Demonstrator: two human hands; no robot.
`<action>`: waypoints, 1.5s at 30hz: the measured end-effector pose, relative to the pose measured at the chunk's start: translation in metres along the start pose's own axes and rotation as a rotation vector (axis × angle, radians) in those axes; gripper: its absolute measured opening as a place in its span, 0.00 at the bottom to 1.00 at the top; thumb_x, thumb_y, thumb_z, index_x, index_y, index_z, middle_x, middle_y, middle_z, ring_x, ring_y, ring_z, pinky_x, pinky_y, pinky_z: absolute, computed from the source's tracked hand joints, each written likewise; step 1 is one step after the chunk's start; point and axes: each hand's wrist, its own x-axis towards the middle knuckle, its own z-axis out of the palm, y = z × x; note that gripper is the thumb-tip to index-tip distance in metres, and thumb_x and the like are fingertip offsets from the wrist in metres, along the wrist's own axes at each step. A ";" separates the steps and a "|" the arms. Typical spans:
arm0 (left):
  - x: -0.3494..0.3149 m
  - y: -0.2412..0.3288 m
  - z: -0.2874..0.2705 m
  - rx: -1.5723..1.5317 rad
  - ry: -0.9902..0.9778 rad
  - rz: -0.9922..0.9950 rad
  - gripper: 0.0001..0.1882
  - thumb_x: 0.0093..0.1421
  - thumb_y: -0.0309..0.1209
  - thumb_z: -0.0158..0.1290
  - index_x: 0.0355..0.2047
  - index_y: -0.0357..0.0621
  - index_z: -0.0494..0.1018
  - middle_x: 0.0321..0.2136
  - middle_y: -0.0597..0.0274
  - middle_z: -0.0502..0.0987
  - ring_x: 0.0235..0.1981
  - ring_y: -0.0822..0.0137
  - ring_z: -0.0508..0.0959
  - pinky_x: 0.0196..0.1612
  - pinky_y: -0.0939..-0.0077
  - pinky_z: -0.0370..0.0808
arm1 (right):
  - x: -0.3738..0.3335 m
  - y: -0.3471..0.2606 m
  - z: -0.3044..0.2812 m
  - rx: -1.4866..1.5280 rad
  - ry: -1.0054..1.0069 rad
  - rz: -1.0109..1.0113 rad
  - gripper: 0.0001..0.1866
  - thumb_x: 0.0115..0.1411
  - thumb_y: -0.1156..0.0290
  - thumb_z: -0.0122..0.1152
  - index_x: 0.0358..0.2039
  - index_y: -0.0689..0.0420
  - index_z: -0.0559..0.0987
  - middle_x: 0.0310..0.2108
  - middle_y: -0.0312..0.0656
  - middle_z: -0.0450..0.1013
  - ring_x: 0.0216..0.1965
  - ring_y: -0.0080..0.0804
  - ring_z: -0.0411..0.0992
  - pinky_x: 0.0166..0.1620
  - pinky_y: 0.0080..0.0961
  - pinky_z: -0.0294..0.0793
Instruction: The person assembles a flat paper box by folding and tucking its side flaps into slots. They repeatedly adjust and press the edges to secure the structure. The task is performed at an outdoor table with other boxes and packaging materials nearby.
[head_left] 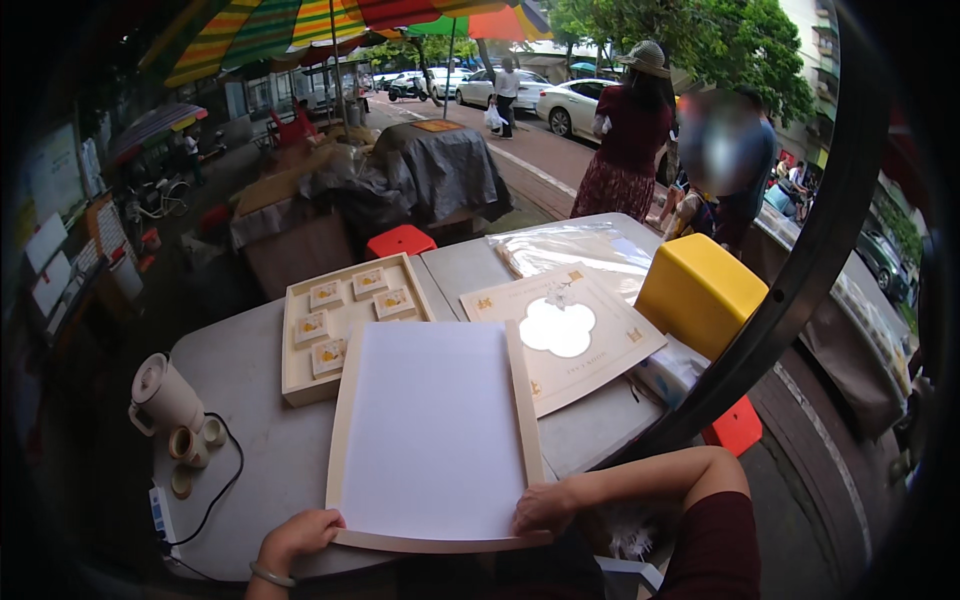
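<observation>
A shallow pale wooden frame lies in front of me on the table, its near edge toward my body. A smooth white sheet fills its inside. At the near left corner my left hand, with a bangle on the wrist, is closed on the frame's rim. My right hand is curled over the near right side, its fingertips inside against the sheet. Beyond the frame, a pale printed board with a flower-shaped white opening rests at an angle. A wooden tray behind the frame's left holds several small square boxes.
On the left of the grey table stand a beige kettle, small cups and a power strip with a black cord. A yellow stool and plastic-wrapped sheets sit at the right. A dark pole slants nearby; people stand beyond.
</observation>
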 end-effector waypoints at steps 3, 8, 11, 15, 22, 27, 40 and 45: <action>-0.001 -0.001 0.001 -0.016 0.014 0.006 0.10 0.61 0.32 0.51 0.40 0.42 0.76 0.36 0.48 0.80 0.39 0.49 0.79 0.44 0.62 0.75 | -0.001 0.003 -0.003 0.043 -0.026 -0.026 0.18 0.38 0.71 0.72 0.30 0.49 0.73 0.33 0.40 0.74 0.41 0.47 0.74 0.39 0.43 0.72; -0.003 0.004 0.000 -0.031 0.016 0.004 0.11 0.62 0.33 0.51 0.40 0.42 0.76 0.36 0.48 0.80 0.40 0.50 0.79 0.44 0.63 0.75 | -0.003 -0.001 -0.012 0.100 -0.067 0.003 0.16 0.42 0.70 0.70 0.31 0.49 0.72 0.33 0.40 0.74 0.40 0.48 0.73 0.39 0.44 0.71; -0.005 0.005 -0.001 -0.035 0.019 0.005 0.11 0.62 0.33 0.51 0.40 0.41 0.76 0.36 0.48 0.80 0.40 0.50 0.79 0.44 0.63 0.75 | -0.002 -0.001 -0.012 0.087 -0.105 0.027 0.14 0.42 0.69 0.69 0.28 0.47 0.73 0.32 0.40 0.73 0.40 0.47 0.74 0.39 0.43 0.71; -0.005 0.006 -0.002 -0.049 0.020 0.008 0.10 0.62 0.33 0.51 0.40 0.42 0.76 0.36 0.48 0.80 0.39 0.50 0.79 0.44 0.64 0.75 | -0.005 -0.001 -0.003 0.097 -0.075 0.034 0.11 0.42 0.70 0.67 0.25 0.47 0.73 0.31 0.39 0.74 0.39 0.44 0.74 0.38 0.42 0.71; -0.008 0.002 0.002 -0.070 0.043 0.030 0.10 0.61 0.32 0.52 0.40 0.41 0.76 0.35 0.49 0.80 0.38 0.50 0.79 0.43 0.63 0.75 | -0.010 -0.004 0.011 0.032 0.097 -0.036 0.07 0.48 0.72 0.61 0.24 0.47 0.72 0.28 0.38 0.72 0.39 0.41 0.73 0.41 0.39 0.71; -0.009 0.006 0.000 -0.079 0.047 0.013 0.10 0.61 0.31 0.52 0.40 0.41 0.76 0.34 0.49 0.80 0.38 0.50 0.80 0.43 0.64 0.76 | -0.014 -0.013 0.002 -0.157 0.085 -0.006 0.03 0.54 0.69 0.59 0.27 0.48 0.74 0.28 0.35 0.72 0.38 0.38 0.72 0.40 0.37 0.69; -0.017 -0.004 0.001 -0.082 0.086 -0.022 0.10 0.61 0.29 0.51 0.40 0.39 0.75 0.35 0.49 0.80 0.38 0.51 0.79 0.43 0.64 0.75 | -0.042 -0.037 -0.014 -0.132 0.302 -0.060 0.05 0.57 0.70 0.60 0.36 0.49 0.79 0.40 0.39 0.73 0.59 0.38 0.62 0.54 0.36 0.63; -0.006 0.005 -0.004 -0.120 0.074 -0.018 0.08 0.61 0.26 0.50 0.38 0.37 0.74 0.31 0.52 0.78 0.33 0.59 0.77 0.40 0.69 0.74 | -0.046 -0.046 -0.031 -0.290 0.128 0.160 0.09 0.56 0.66 0.63 0.38 0.45 0.84 0.60 0.41 0.59 0.64 0.39 0.55 0.56 0.34 0.63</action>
